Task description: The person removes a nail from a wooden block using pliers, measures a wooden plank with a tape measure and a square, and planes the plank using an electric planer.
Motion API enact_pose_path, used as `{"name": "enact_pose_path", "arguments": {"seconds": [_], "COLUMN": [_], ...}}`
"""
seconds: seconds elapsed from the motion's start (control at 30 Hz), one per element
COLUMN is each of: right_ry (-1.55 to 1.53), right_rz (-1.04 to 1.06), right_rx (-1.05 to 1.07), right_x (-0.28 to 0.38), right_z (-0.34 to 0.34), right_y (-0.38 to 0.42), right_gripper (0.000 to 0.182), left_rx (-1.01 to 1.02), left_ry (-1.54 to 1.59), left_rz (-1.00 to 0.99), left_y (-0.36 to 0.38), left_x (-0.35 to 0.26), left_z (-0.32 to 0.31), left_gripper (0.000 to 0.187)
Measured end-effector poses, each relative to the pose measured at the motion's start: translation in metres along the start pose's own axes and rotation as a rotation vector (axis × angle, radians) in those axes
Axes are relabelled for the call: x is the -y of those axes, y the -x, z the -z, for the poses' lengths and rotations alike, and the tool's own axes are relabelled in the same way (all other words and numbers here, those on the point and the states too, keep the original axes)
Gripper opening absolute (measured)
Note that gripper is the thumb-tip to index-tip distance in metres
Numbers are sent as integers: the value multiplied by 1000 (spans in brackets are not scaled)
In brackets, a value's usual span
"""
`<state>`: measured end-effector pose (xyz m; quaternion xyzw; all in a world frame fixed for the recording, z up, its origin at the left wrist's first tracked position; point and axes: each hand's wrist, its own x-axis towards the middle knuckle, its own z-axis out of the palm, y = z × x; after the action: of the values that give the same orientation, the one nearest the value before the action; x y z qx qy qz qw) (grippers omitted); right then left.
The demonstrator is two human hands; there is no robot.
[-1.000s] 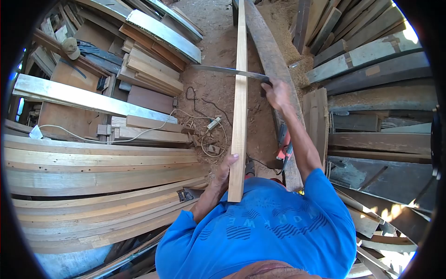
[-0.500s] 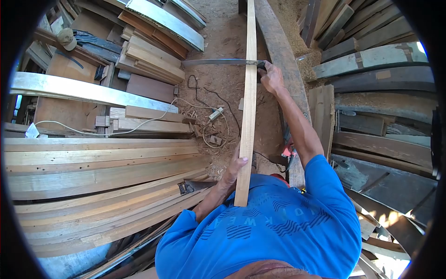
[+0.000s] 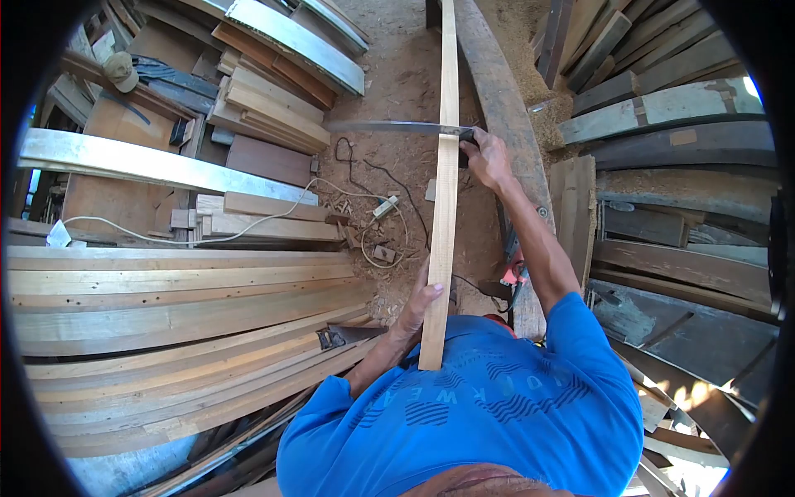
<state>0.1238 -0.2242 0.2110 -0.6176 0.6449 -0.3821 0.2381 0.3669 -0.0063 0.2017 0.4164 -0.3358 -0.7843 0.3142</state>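
Note:
A long, narrow wooden board [image 3: 445, 199] runs away from my body, its near end against my blue shirt. My left hand [image 3: 424, 300] is wrapped round its near part, thumb on top. Farther up, my right hand [image 3: 487, 157] grips the dark stock of what looks like a try square [image 3: 385, 126]. Its thin steel blade lies across the board and sticks out far to the left. My right fingertips are partly hidden by the stock and the hand itself.
Stacked planks [image 3: 190, 306] fill the left side. A white extension cord with a socket block [image 3: 385, 205] lies on the shaving-covered floor. A thick curved timber [image 3: 505, 91] stands right of the board, with a red tool [image 3: 515, 269] near it. More timber [image 3: 679, 141] is piled at right.
My right hand and the try square have moved toward my body along the board. My left hand keeps its grip, almost unmoved.

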Motion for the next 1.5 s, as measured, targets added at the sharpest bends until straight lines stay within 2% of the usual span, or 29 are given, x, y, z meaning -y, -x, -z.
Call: {"name": "enact_pose_path", "arguments": {"seconds": [0.4, 0.67, 0.77, 0.8, 0.9, 0.97, 1.03, 1.1, 1.17, 1.27, 1.33, 1.4, 1.43, 1.5], "right_ry": [-25, 8, -195, -342, -543, -702, -543, -562, -211, -117, 61, 311, 197, 363], "right_rz": [16, 20, 107, -164, -323, -386, -428, -349, -314, -449, -420, -391, -404, -517], "right_rx": [-12, -42, -169, -85, -248, -453, -605, -726, -729, -470, -317, -250, -154, 3], "right_x": [-13, -13, -29, -33, -51, -71, -119, -132, -156, -200, -207, -237, -235, -240], "right_z": [-5, 2, -1, 2, 19, 34, 53, 76, 93, 88, 75, 45, 44, 28], "right_y": [11, 20, 31, 39, 64, 86, 113, 146, 183, 237, 276, 319, 335, 364], "right_gripper": [17, 17, 20, 21, 15, 16, 23, 24, 29, 35, 37, 32, 37, 33], "left_rx": [-9, 43, 46, 48, 65, 79, 60, 37, 61, 69, 30, -39, 11, 105], "left_ry": [35, 8, 52, 61, 40, 17, -19, -47, -34, 23, 47, 57, 80, 129], "left_rz": [78, 20, 103, 104, 22, -33, -84, -130, -137, -99, -34, 62, 76, 108], "left_y": [0, -4, 4, 5, 3, 3, 3, -1, 0, -2, -2, 0, 1, 0], "left_x": [-12, 17, 5, 5, 13, 13, 14, 17, 14, 16, 16, 10, 7, 2], "left_z": [-14, 3, -2, -2, 3, 4, 5, 5, 4, 5, 7, 11, 17, 29], "left_gripper": [97, 92, 90, 89, 88, 87, 82, 78, 82, 84, 81, 77, 72, 65]}}
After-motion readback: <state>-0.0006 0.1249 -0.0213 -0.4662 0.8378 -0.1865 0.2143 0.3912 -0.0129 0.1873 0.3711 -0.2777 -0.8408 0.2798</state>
